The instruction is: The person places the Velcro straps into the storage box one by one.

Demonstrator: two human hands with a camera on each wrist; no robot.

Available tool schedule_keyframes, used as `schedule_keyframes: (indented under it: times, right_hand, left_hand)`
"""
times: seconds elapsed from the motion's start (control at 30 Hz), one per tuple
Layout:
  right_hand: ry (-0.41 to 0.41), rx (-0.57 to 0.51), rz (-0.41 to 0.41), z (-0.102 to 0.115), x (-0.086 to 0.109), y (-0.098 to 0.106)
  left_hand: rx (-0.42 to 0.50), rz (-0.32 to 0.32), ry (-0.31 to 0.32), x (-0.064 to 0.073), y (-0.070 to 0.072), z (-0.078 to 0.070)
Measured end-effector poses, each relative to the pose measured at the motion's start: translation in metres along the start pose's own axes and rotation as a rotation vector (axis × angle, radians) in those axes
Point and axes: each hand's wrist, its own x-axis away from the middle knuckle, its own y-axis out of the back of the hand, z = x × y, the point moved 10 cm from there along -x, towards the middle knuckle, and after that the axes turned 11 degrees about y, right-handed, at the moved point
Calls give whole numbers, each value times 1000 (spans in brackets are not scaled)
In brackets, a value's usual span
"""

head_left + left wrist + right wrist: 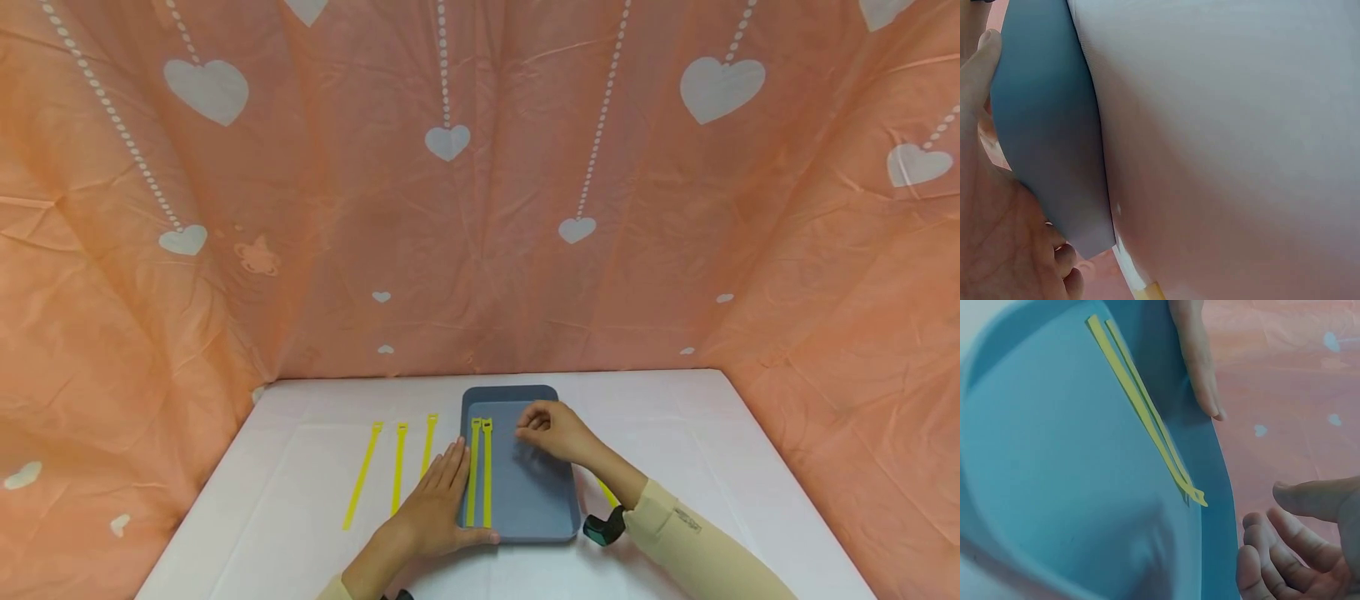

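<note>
- At the far left, the orange cloth (127, 333), patterned with white hearts, slopes down behind the white surface (285, 467); it also stands along the back and the right side.
- The leftmost yellow strip (362, 479) lies on the surface, slanting, its slotted head at the far end.
- Just right of it, the second yellow strip (399, 467) lies nearly straight, head also away from the person.
- Next comes the third yellow strip (429, 442), its near part hidden by the left hand.
- The left hand (438, 500) rests against the left wall of the tray, fingers straight and together, thumb spread along the near wall; its grip is wide and not curled round anything.
- The blue-grey tray (536, 508) sits on the surface, its long sides running away from the person.
- Inside it, along the left side, lie two yellow strips (487, 475) side by side, heads at the far end and close together.
- The right hand (551, 429) hovers over the tray, right of that pair; its grip is loosely curled, thumb apart from the fingers, holding nothing.
- Right of the tray, another yellow strip (608, 493) lies partly hidden under the right forearm, beside a black wrist device (604, 527).
</note>
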Motion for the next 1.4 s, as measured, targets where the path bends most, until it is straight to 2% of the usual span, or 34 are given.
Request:
schedule_keyframes:
  times: [0.2,0.4,0.77,0.93,1.1,1.4]
  right_hand:
    - [-6,25,-58,-2,7,17]
    - [-13,-10,-81,-8,15,31]
    - [-138,-72,-206,-32,36,58]
    - [-176,-57,-246,-42,44,67]
    - [-208,-20,-232,-52,53,67]
    - [-267,-50,-180,-71,61,60]
  left_hand:
    - [10,-10,-9,0,1,0]
    - [22,-16,-11,0,0,1]
    - [0,-29,-4,-4,-6,6]
    - [3,-13,-9,0,0,0]
    - [-13,-5,-6,1,1,-1]
    - [19,-9,-17,0,0,-1]
